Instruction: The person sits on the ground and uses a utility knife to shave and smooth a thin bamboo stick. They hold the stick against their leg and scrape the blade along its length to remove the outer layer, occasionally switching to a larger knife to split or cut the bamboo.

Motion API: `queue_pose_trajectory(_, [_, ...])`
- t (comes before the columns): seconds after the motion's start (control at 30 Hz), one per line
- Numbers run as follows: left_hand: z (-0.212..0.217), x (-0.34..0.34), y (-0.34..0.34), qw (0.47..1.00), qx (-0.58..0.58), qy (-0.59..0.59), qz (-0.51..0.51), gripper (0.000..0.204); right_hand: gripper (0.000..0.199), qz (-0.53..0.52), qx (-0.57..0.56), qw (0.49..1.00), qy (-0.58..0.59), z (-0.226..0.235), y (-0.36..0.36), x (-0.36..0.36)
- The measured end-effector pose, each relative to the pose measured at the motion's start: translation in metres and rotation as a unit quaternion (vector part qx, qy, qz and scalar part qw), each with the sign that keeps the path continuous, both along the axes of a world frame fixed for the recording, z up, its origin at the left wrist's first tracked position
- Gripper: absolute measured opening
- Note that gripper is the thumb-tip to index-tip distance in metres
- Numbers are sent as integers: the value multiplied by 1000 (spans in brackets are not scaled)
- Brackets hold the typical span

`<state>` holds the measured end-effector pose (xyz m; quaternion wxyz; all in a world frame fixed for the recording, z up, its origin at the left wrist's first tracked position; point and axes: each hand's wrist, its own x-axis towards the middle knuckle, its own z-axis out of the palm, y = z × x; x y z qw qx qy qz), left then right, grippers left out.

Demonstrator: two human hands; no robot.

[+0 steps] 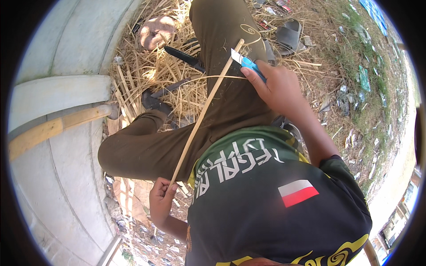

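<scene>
A long, thin bamboo strip point(203, 113) slants across my lap, from my left side up over my raised thigh. Its lower end is pinched in my left hand point(162, 199), thumb on top. My right hand point(278, 86) is closed around a blue utility knife point(253, 68). The knife's pale blade lies against the strip just below its upper end. A thin curled shaving point(252, 30) loops beside that end. Another thin, curved sliver point(213, 76) passes across the strip toward my right hand; where it ends is hidden.
Bamboo shavings point(133, 77) litter the ground around my feet. Among them lie a round brownish block point(156, 32) and a dark, long-bladed tool point(183, 57). A grey sandal point(288, 37) sits beyond my right hand. Pale panels point(57, 95) and a bamboo pole point(60, 127) stand at my left.
</scene>
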<state>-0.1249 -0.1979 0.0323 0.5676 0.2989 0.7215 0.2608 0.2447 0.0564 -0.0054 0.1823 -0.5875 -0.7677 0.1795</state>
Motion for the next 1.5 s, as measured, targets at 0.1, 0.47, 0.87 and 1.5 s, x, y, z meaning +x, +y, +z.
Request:
queue_pose_trajectory(0.1, [12,-14,-30,1000,-16,14,6,20,57,8,14,1000,-19,1,-2,-4])
queue_pose_trajectory(0.47, [40,-73,-141,978,-15,75,192,24,52,4,-35,999,16,4,0,3])
queue_pose_trajectory(0.87, [-2,4,24,997,67,38,-2,16,49,27,11,996,88,-5,-7,11])
queue_pose_trajectory(1.5, [20,-11,-2,994,50,88,35,17,54,23,-42,997,64,-3,-1,10])
